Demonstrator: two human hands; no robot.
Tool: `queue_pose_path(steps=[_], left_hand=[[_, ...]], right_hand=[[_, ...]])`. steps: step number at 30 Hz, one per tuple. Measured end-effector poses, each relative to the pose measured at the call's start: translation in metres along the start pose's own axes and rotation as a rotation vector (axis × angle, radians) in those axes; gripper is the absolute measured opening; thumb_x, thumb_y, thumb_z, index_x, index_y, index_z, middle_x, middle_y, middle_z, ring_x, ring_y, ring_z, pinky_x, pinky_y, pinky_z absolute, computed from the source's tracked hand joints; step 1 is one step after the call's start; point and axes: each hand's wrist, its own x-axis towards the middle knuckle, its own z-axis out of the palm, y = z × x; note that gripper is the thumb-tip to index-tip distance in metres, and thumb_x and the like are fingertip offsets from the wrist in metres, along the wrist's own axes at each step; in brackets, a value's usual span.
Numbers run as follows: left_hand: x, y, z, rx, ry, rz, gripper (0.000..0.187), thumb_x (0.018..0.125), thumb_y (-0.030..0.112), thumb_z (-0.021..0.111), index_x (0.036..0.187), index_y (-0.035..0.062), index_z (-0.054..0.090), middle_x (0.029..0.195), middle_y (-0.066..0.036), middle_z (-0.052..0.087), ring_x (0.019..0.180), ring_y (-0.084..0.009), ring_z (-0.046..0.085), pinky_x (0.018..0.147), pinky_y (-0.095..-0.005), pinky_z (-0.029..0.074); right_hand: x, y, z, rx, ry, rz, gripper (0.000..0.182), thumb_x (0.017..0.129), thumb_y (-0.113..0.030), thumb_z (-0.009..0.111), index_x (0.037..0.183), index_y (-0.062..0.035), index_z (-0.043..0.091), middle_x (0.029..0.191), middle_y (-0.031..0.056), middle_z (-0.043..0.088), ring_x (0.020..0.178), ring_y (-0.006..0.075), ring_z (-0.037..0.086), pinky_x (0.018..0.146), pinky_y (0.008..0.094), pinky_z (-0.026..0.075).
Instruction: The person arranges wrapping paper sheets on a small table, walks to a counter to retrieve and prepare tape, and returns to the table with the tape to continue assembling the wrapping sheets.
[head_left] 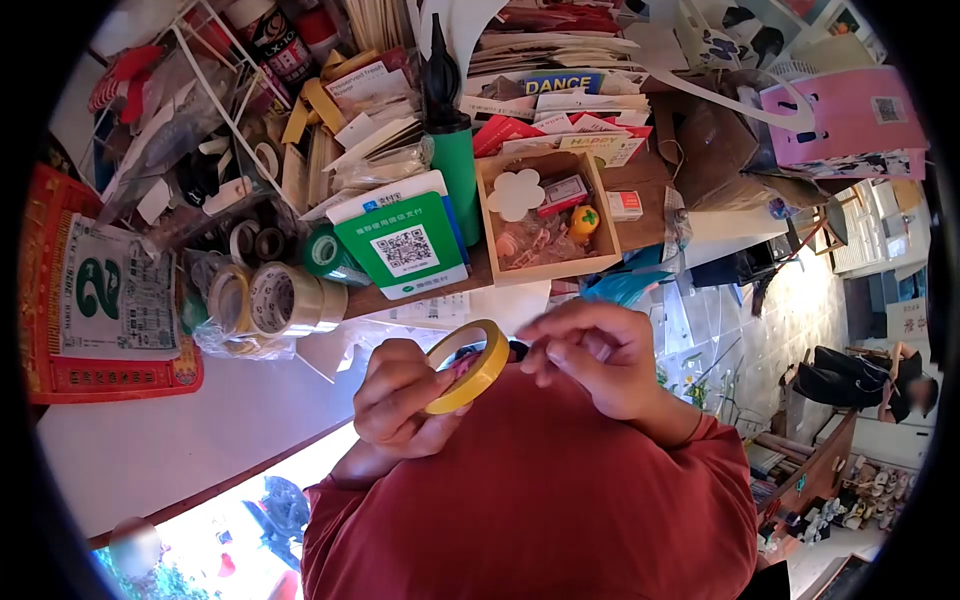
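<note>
My left hand (405,400) is closed around a roll of yellow tape (482,375), with its thumb and fingers on the near rim. The roll is held up tilted in front of the red shirt, its hole partly facing up. Just to the right of it, my right hand (600,360) is half curled, with thumb and index finger apart. Its fingertips are blurred, and no object shows between them. A small gap lies between those fingertips and the roll.
Beyond my hands stand a green QR-code sign (400,245), a wooden box (550,265) of small items and a green bottle (455,180). Several tape rolls (285,300) sit at left, near a red calendar (120,290). Another person (870,380) is at the far right.
</note>
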Motion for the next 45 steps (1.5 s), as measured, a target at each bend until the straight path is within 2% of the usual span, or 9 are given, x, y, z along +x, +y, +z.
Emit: queue_pose_path(steps=[5, 12, 18, 21, 23, 27, 33, 39, 45], left_hand=[[-0.007, -0.004, 0.001, -0.102, 0.048, -0.093, 0.035, 0.068, 0.006, 0.082, 0.099, -0.0053, 0.069, 0.086, -0.012, 0.063, 0.074, -0.0246, 0.057, 0.065, -0.036, 0.047], [-0.011, -0.007, 0.01, -0.273, 0.086, -0.266, 0.031, 0.078, 0.006, 0.078, 0.104, -0.0077, 0.068, 0.086, -0.014, 0.066, 0.078, -0.022, 0.059, 0.069, -0.033, 0.047], [-0.002, -0.005, 0.025, -0.452, 0.007, -0.404, 0.03, 0.085, 0.01, 0.078, 0.107, -0.007, 0.068, 0.089, -0.014, 0.066, 0.08, -0.0206, 0.06, 0.071, -0.032, 0.048], [-0.002, -0.013, 0.037, -0.482, -0.082, -0.434, 0.031, 0.088, 0.013, 0.076, 0.112, -0.0066, 0.068, 0.096, -0.015, 0.066, 0.084, -0.0207, 0.06, 0.073, -0.0309, 0.047], [0.0, -0.017, 0.046, -0.517, -0.157, -0.463, 0.032, 0.089, 0.012, 0.075, 0.113, -0.0065, 0.068, 0.099, -0.015, 0.065, 0.086, -0.0208, 0.06, 0.075, -0.0304, 0.047], [0.005, -0.024, 0.07, -0.446, -0.371, -0.399, 0.032, 0.089, 0.009, 0.072, 0.117, -0.0056, 0.068, 0.103, -0.013, 0.064, 0.09, -0.0206, 0.059, 0.078, -0.0297, 0.047], [0.01, -0.023, 0.063, -0.349, -0.698, -0.119, 0.034, 0.085, 0.005, 0.07, 0.118, -0.0042, 0.069, 0.107, -0.013, 0.063, 0.094, -0.0211, 0.061, 0.083, -0.0304, 0.048], [0.006, -0.01, 0.067, -0.822, -1.145, -0.311, 0.022, 0.082, -0.003, 0.067, 0.104, -0.0042, 0.072, 0.095, -0.012, 0.066, 0.085, -0.0207, 0.062, 0.078, -0.0298, 0.049], [0.0, 0.015, 0.073, -0.782, -1.29, -0.022, 0.018, 0.078, -0.007, 0.072, 0.096, -0.0018, 0.073, 0.089, -0.015, 0.071, 0.081, -0.0246, 0.069, 0.074, -0.0319, 0.053]], right_hand=[[-0.005, 0.013, -0.032, -0.246, -0.212, -0.189, 0.02, 0.07, 0.014, 0.049, 0.072, 0.0014, 0.065, 0.064, 0.0118, 0.063, 0.06, 0.0204, 0.058, 0.055, 0.03, 0.044], [-0.011, 0.004, -0.02, -0.688, -0.13, -0.086, 0.014, 0.087, -0.005, 0.067, 0.098, 0.0006, 0.072, 0.067, 0.0083, 0.059, 0.061, 0.0209, 0.055, 0.057, 0.033, 0.042], [-0.003, 0.005, -0.027, -0.892, -0.12, -0.407, 0.026, 0.091, -0.018, 0.074, 0.107, 0.0018, 0.071, 0.081, 0.0091, 0.061, 0.075, 0.0162, 0.057, 0.066, 0.0308, 0.045], [-0.008, 0.014, -0.029, -0.648, -0.117, -0.341, 0.027, 0.093, -0.019, 0.072, 0.11, 0.0013, 0.068, 0.094, 0.0079, 0.063, 0.085, 0.0139, 0.058, 0.076, 0.0282, 0.047], [-0.021, 0.018, -0.033, 0.074, -0.128, 0.18, 0.026, 0.095, -0.02, 0.068, 0.111, 0.0002, 0.065, 0.1, 0.0042, 0.062, 0.09, 0.0136, 0.059, 0.083, 0.0269, 0.047], [-0.05, 0.031, -0.038, 0.419, -0.012, 0.264, 0.023, 0.094, -0.016, 0.06, 0.109, 0.0018, 0.061, 0.085, 0.0039, 0.06, 0.073, 0.0106, 0.055, 0.064, 0.0245, 0.042], [-0.092, 0.067, 0.002, 0.241, 0.486, 0.089, 0.011, 0.087, -0.009, 0.06, 0.088, 0.0016, 0.062, 0.062, -0.0011, 0.048, 0.052, 0.0074, 0.04, 0.049, 0.0238, 0.03], [-0.15, 0.085, 0.05, 0.161, 0.64, 0.131, 0.016, 0.087, -0.015, 0.065, 0.082, -0.0007, 0.069, 0.063, -0.0024, 0.054, 0.054, 0.0048, 0.043, 0.049, 0.023, 0.03], [-0.198, 0.099, 0.058, 0.029, 0.575, 0.068, 0.017, 0.09, -0.018, 0.071, 0.089, -0.0008, 0.072, 0.07, -0.002, 0.063, 0.06, 0.0044, 0.053, 0.053, 0.0209, 0.04]])
